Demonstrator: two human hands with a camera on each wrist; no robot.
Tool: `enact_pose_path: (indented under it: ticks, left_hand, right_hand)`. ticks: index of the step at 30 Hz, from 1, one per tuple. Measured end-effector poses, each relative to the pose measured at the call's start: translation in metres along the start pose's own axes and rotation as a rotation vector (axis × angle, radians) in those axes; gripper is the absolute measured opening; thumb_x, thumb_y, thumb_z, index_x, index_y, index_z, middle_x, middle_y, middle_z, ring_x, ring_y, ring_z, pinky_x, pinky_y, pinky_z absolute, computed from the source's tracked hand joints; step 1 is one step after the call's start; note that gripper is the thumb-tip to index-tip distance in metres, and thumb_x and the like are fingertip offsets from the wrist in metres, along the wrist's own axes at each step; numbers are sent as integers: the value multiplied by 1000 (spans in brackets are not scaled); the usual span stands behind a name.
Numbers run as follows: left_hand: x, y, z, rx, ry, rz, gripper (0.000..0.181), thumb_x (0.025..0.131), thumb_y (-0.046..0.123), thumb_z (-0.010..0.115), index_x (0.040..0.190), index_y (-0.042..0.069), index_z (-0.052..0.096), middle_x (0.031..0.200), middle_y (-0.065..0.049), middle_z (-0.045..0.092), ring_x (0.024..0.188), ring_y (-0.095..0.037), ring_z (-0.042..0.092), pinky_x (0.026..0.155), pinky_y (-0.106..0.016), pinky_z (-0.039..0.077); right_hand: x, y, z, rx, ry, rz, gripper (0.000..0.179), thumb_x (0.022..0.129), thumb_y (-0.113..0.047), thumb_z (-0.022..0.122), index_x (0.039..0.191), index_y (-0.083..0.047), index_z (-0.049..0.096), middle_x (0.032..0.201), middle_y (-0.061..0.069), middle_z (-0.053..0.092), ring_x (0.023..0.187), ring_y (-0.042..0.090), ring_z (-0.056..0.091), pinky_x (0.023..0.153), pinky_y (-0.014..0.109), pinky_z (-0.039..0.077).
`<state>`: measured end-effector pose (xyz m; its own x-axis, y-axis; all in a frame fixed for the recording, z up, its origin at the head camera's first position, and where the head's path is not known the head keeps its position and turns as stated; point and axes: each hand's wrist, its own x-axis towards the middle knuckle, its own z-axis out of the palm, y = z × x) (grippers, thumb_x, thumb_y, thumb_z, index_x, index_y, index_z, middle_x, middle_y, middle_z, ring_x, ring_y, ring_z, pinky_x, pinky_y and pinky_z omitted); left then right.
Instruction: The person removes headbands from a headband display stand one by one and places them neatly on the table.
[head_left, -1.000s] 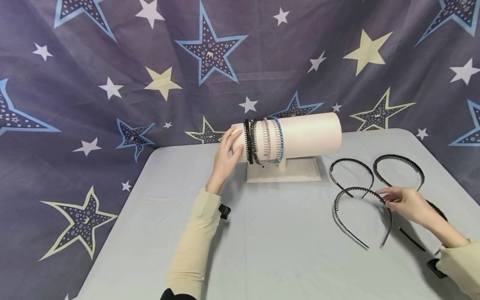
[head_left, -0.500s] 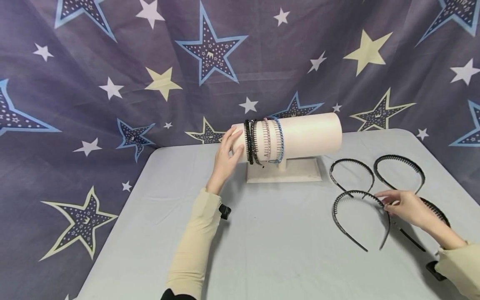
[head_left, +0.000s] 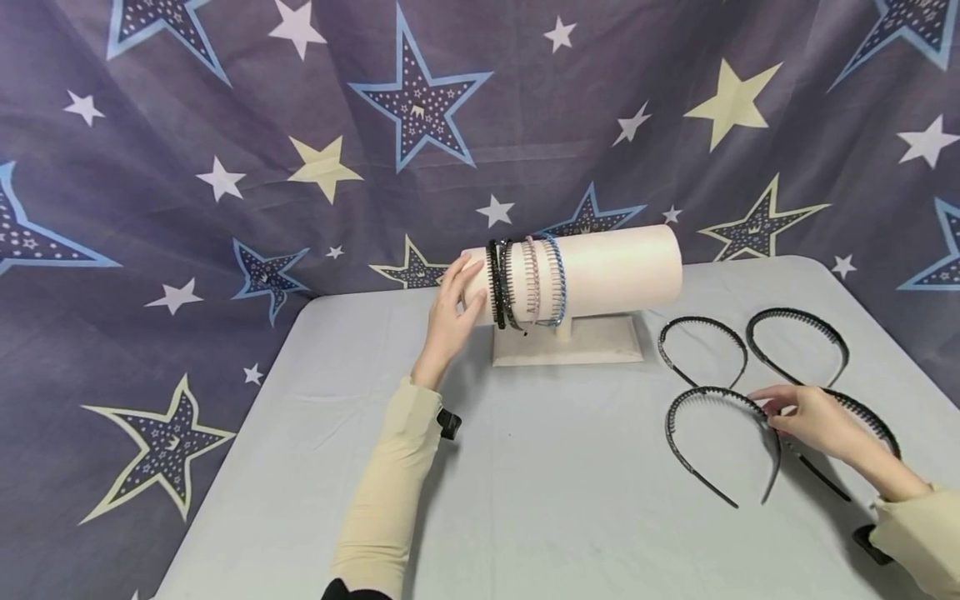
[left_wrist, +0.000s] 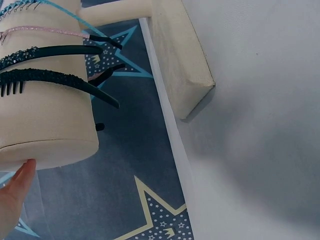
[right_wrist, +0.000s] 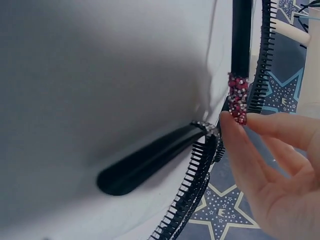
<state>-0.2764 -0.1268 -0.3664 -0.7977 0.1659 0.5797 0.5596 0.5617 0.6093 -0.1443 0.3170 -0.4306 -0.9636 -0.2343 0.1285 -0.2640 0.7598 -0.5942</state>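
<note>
My left hand [head_left: 448,321] rests against the left end of a cream display roll [head_left: 622,267]; its fingers touch the end face in the left wrist view too. Around the roll sit two black toothed headbands [head_left: 497,283], a pink headband [head_left: 533,279] and a blue headband [head_left: 558,279]. At the right, my right hand [head_left: 821,425] pinches a black toothed headband [head_left: 705,389] between thumb and fingers. In the right wrist view its pinched part carries red and clear beads [right_wrist: 237,92]. Another headband [head_left: 870,410] lies partly hidden beneath that hand.
Two more black headbands, a smaller one [head_left: 703,320] and a wider one [head_left: 798,312], lie behind the right hand. The roll stands on a cream base [head_left: 567,352] on a grey-blue covered table [head_left: 570,500]. A star-patterned cloth [head_left: 247,100] hangs behind.
My right hand and the pinched headband have shifted slightly toward the near edge of the table. My left hand stays against the roll.
</note>
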Motion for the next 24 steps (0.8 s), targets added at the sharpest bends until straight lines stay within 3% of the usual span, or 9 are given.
enact_pose_path:
  ticks: [7, 16, 19, 24]
  left_hand:
    - [-1, 0, 0, -6, -3, -12, 40, 88, 18, 51, 127, 15, 47, 140, 2, 31, 127, -17, 30, 98, -42, 33]
    - [-1, 0, -1, -7, 2, -7, 40, 88, 18, 51, 127, 14, 48, 140, 2, 32, 127, -17, 30, 99, -42, 31]
    - [-1, 0, 0, -8, 6, -2, 40, 87, 17, 52, 127, 14, 48, 140, 1, 32, 127, -17, 30, 99, -42, 31]
    - [-1, 0, 0, -7, 7, 9, 40, 87, 18, 52, 127, 14, 48, 140, 1, 32, 127, -17, 31, 99, -42, 32]
  right_hand:
    - [0, -1, 0, -50, -40, 14, 30, 69, 7, 61, 99, 11, 60, 74, 10, 63, 60, -3, 49, 45, 20, 41]
    - [-1, -1, -1, -105, -64, -8, 29, 69, 3, 65, 97, 9, 62, 77, 12, 65, 64, 16, 60, 54, 22, 46]
    - [-2, -2, -1, -120, -63, -3, 28, 70, 2, 65, 97, 9, 62, 79, 15, 65, 68, 27, 62, 57, 28, 49]
    - [-3, -2, -3, -159, -33, -12, 29, 70, -2, 66, 97, 9, 62, 78, 14, 66, 68, 28, 63, 62, 41, 49]
